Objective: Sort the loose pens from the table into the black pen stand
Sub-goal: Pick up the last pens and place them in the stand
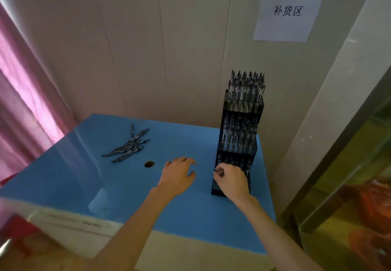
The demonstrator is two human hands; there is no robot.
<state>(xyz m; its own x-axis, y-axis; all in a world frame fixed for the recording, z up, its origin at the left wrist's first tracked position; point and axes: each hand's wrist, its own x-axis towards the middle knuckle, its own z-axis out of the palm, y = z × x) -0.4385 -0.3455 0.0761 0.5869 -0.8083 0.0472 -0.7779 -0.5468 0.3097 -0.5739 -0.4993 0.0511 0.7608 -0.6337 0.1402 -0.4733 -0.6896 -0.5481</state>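
Head view: loose pens (129,143) lie heaped at the tabletop's (84,175) far left, well apart from the black pen stand (238,143). The right hand (231,180) curls at the lowest tier — apparently seating a pen, hidden from view; the left hand (178,175) hovers relaxed, empty.

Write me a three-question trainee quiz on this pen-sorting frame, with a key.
1. True or false: the pile of loose dark pens lies right of the tall black tiered pen stand.
2. Which hand is at the stand's lowest tier?
3. What round feature marks the blue foam table cover near the left hand?

Key:
1. False; it lies left.
2. The right hand.
3. A small dark hole.
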